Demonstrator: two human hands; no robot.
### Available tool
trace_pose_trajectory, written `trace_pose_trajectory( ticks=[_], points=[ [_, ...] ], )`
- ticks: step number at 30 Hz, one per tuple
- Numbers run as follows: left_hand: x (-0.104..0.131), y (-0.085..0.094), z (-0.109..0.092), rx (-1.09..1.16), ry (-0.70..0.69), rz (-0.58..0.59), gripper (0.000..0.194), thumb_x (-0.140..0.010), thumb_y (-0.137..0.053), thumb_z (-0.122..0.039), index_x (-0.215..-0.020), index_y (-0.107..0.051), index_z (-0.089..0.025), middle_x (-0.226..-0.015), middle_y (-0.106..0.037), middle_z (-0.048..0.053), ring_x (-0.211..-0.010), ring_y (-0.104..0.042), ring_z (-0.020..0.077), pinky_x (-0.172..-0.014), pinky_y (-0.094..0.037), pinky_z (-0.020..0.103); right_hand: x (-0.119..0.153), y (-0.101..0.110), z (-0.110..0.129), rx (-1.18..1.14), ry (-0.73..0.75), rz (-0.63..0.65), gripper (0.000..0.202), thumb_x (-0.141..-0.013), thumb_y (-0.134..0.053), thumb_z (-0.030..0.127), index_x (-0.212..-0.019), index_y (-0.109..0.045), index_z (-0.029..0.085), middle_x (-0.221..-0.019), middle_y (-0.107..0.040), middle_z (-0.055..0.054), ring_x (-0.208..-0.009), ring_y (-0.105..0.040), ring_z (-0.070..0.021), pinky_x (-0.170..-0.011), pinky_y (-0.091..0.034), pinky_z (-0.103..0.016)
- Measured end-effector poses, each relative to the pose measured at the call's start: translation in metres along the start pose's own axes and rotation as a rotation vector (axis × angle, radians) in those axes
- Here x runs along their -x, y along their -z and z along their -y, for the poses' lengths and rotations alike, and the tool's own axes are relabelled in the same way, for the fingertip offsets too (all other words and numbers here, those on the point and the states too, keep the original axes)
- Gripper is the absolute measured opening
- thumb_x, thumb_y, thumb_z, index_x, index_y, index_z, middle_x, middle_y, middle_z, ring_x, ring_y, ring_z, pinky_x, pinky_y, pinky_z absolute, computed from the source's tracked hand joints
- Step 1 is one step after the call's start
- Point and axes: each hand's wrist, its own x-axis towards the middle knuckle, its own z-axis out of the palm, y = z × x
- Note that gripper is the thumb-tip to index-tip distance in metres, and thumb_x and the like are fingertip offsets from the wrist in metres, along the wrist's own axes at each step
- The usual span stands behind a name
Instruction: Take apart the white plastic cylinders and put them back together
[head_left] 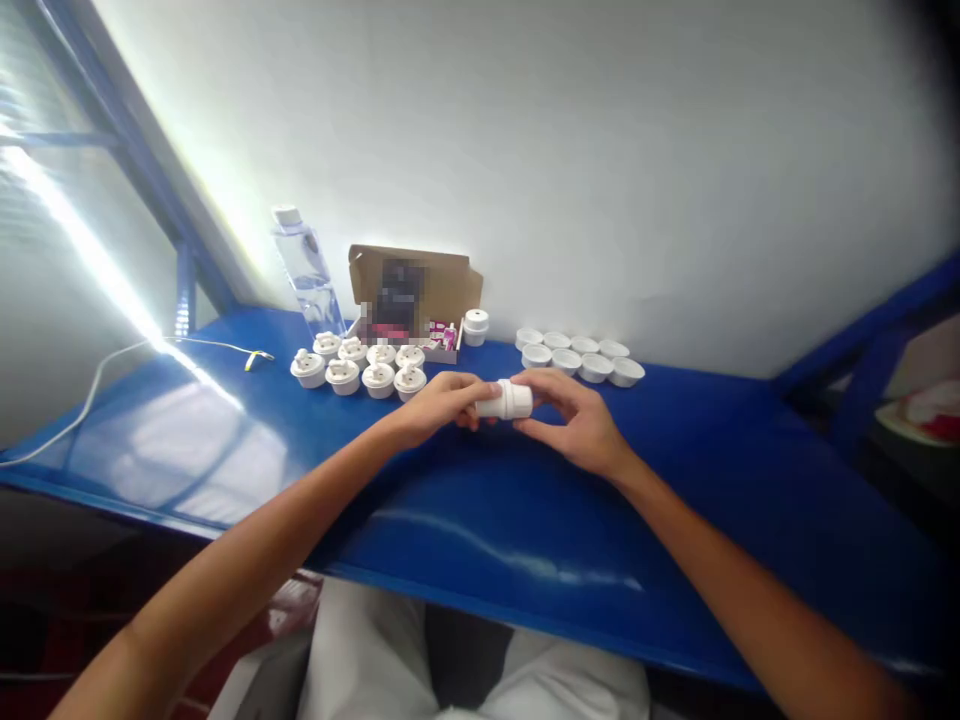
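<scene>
Above the middle of the blue table, a white cylindrical plastic piece with a raised ring lies sideways between my hands. My left hand is closed around its left end, hiding part of it. The thumb and fingertips of my right hand pinch the other end from above and below. Left of the hands stand several round white plastic pieces in two rows, with small knobbed parts on top. Several white shallow cups form two rows at the right. A similar white cylindrical unit stands upright by the wall.
An open cardboard box with small pink-and-white packets stands against the wall. Beside it, a clear bottle holds some liquid. A white cable runs across the left of the blue table. Blue frame bars rise at both sides.
</scene>
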Motion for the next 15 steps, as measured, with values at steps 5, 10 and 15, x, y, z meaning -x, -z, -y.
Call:
trace_pose_trajectory(
  ticks=[5, 10, 15],
  points=[
    [0.0046, -0.0019, -0.0034, -0.001, -0.155, 0.027, 0.046, -0.076, -0.082, -0.051, -0.099, -0.067, -0.013, -0.089, -0.071, 0.005, -0.080, -0.065, 0.0154, -0.073, -0.048, 0.027, 0.0006, -0.0017, 0.0028, -0.121, -0.266, 0.014, 0.045, -0.080, -0.082, 0.049, -0.114, -0.074, 0.021, -0.099, -0.078, -0.006, -0.081, -0.074, -0.0231, -0.079, -0.060, -0.037],
    [0.0056, -0.0039, -0.0018, -0.037, -0.306, 0.032, 0.053, -0.066, -0.091, -0.035, -0.108, -0.067, -0.016, -0.105, -0.070, 0.006, -0.094, -0.064, 0.0179, -0.082, -0.050, 0.029, -0.0003, -0.0071, 0.0044, -0.210, -0.509, 0.060, 0.055, -0.092, -0.058, 0.069, -0.089, -0.072, 0.017, -0.068, -0.073, -0.007, -0.056, -0.068, -0.0197, -0.052, -0.051, -0.031],
    [0.0032, -0.0051, 0.0002, -0.004, -0.176, -0.026, 0.045, -0.078, -0.081, -0.047, -0.103, -0.066, -0.013, -0.090, -0.071, 0.007, -0.080, -0.066, 0.0167, -0.075, -0.050, 0.029, -0.0009, -0.0056, 0.0040, -0.253, -0.358, -0.031, 0.059, -0.073, -0.086, 0.052, -0.120, -0.065, 0.025, -0.122, -0.072, -0.007, -0.092, -0.073, -0.0227, -0.078, -0.061, -0.036]
  ],
)
